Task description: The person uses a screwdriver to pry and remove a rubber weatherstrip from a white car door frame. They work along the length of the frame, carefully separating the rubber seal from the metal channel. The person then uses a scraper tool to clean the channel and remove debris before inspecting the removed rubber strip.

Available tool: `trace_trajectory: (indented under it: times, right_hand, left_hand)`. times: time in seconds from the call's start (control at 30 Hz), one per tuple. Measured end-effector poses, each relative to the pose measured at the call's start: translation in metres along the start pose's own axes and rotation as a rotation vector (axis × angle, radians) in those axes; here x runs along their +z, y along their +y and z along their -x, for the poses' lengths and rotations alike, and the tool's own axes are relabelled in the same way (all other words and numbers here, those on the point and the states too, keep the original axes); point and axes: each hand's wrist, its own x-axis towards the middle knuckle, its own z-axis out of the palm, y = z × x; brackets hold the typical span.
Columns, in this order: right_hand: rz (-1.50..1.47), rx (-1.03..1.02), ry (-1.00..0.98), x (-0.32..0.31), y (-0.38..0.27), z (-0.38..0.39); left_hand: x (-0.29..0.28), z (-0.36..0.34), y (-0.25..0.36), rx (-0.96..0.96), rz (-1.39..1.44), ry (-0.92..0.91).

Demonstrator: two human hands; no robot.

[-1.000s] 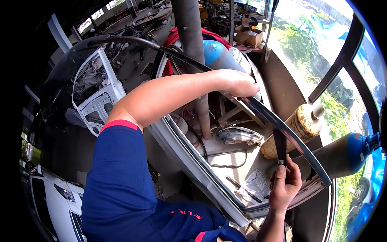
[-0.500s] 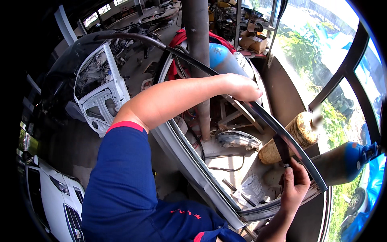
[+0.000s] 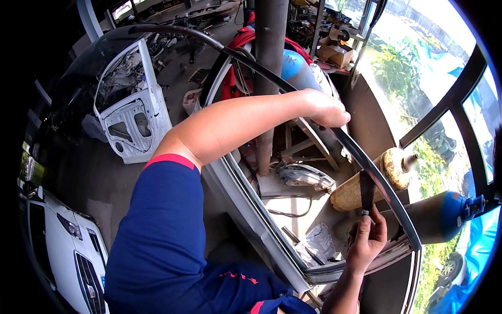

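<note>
My left hand (image 3: 327, 110) is closed over a long, curved, dark glossy trim strip (image 3: 376, 175), which crosses the view from upper left to lower right. My left forearm reaches across the middle. Below the strip, my right hand (image 3: 368, 235) pinches the narrow end of a dark flat tool (image 3: 366, 188), whose wide blade points up toward the strip; whether they touch, I cannot tell. Beneath both hands lies a pale metal frame (image 3: 240, 214) with dark seals along it.
A white door shell (image 3: 133, 128) and a white car (image 3: 65, 246) are at left. A grey post (image 3: 269, 26) rises behind the strip, beside a blue tank (image 3: 290, 68). A rusty cylinder (image 3: 345, 193), a blue-topped cylinder (image 3: 447, 214) and windows (image 3: 418, 63) are at right.
The view has shifted a little. My right hand and the tool went right along the strip, then back left. My left hand stays on the strip.
</note>
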Motion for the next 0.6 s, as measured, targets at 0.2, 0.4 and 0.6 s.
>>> trace_trajectory:
  times: [0.2,0.4,0.6]
  right_hand:
    - [0.097,-0.024,-0.02,-0.012,-0.012,0.003]
    - [0.111,-0.007,-0.065,-0.008,-0.035,0.013]
    - [0.161,-0.024,-0.041,-0.024,-0.045,0.032]
  left_hand:
    - [-0.004,0.026,0.01,0.059,-0.047,0.08]
    - [0.0,0.038,0.004,-0.074,0.21,0.043]
    - [0.002,0.036,0.019,-0.042,0.144,0.067]
